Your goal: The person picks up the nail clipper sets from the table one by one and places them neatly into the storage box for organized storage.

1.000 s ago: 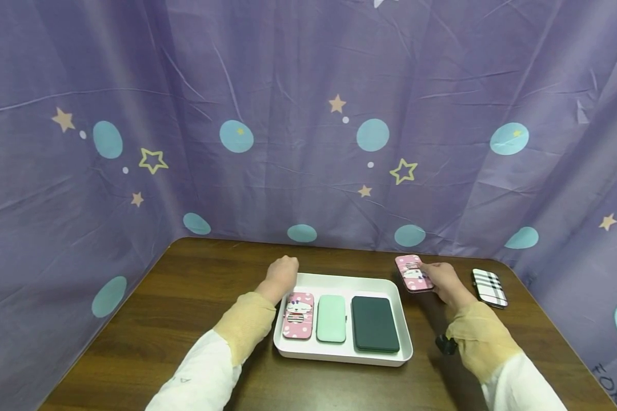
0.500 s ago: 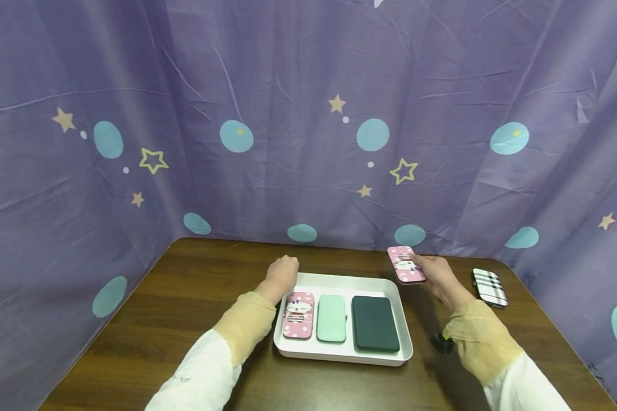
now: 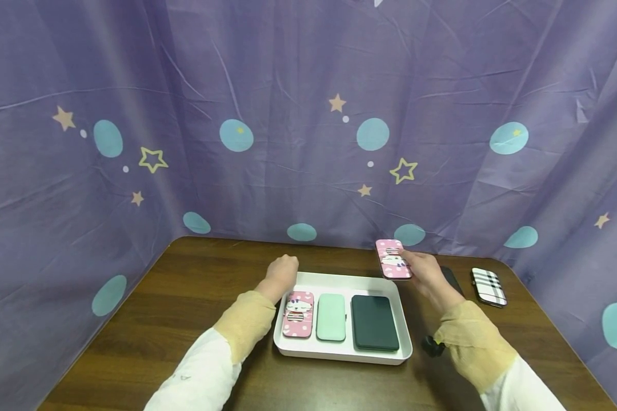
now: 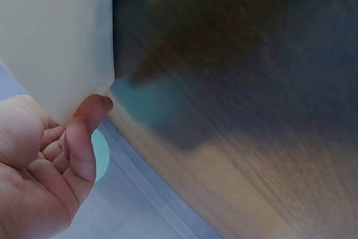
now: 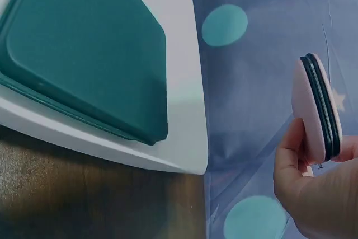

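My right hand [image 3: 427,275] holds a flat pink case with a cartoon animal on it [image 3: 392,260], raised past the tray's far right corner. Seen edge-on in the right wrist view, this pink case [image 5: 309,110] has a dark seam, with thumb and fingers on opposite faces. At the far left corner of a white tray [image 3: 339,358], my left hand [image 3: 281,275] grips the rim; its curled fingers [image 4: 81,149] meet the corner in the left wrist view. Inside the tray lie a second pink case [image 3: 298,325], a mint green case [image 3: 331,317] and a larger dark green case [image 3: 375,323].
A black-and-white plaid case [image 3: 489,286] lies near the wooden table's [image 3: 185,285] right edge. Beside it is a dark flat object [image 3: 450,278], partly hidden by my right hand. A purple curtain [image 3: 298,182] hangs directly behind the table.
My right hand has carried the pink case left and upward, toward the tray's far right corner. The dark flat object has come into view behind it. My left hand stays at the tray.
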Action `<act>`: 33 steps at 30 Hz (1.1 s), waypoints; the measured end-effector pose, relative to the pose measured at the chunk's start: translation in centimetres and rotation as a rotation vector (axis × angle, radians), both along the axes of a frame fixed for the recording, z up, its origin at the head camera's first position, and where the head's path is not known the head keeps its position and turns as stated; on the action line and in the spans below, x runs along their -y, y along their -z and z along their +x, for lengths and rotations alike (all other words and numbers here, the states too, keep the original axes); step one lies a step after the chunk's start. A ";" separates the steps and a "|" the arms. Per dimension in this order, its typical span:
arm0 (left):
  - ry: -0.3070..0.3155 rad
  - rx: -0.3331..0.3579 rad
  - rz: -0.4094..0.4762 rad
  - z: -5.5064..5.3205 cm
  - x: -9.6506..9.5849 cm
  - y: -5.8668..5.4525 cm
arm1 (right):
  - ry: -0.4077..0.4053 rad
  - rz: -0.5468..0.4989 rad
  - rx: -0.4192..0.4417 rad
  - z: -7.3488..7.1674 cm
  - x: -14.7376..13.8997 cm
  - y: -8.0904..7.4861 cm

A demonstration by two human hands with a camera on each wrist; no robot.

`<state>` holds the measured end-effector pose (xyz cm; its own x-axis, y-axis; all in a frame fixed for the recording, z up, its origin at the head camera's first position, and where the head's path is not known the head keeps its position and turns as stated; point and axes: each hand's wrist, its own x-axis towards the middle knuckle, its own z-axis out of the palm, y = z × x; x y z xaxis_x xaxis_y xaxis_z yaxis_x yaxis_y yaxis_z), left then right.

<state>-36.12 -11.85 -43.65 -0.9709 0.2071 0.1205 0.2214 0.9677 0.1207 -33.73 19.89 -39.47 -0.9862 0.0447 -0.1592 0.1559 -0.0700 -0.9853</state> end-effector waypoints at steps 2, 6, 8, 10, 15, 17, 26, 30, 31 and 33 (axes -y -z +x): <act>-0.001 0.002 0.003 0.0 0.0 0.0 | -0.002 0.020 -0.012 0.2 0.4 -0.2; -0.002 0.002 0.007 0.0 0.1 0.0 | -0.016 0.042 -0.042 0.8 1.3 -0.3; -0.002 0.002 0.005 0.0 0.1 0.0 | -0.025 0.039 -0.052 1.1 1.7 -0.2; -0.002 0.002 0.002 0.1 0.0 0.0 | -0.036 0.030 -0.061 1.4 2.2 -0.1; -0.003 -0.001 0.001 0.0 0.1 0.1 | -0.070 0.040 -0.044 1.9 3.3 -0.2; -0.004 -0.005 0.002 0.0 0.1 0.1 | -0.073 0.050 -0.032 2.1 3.8 -0.2; 0.002 -0.010 0.003 0.0 0.0 0.3 | -0.122 0.028 -0.031 3.3 6.1 -0.1; 0.005 -0.035 0.007 0.0 0.0 0.3 | -0.144 0.003 -0.038 3.7 7.0 0.1; 0.005 -0.039 0.007 0.0 0.0 0.2 | -0.151 -0.002 -0.038 3.8 7.2 0.1; 0.006 -0.041 0.006 0.0 0.0 0.3 | -0.157 -0.014 -0.037 3.9 7.6 0.3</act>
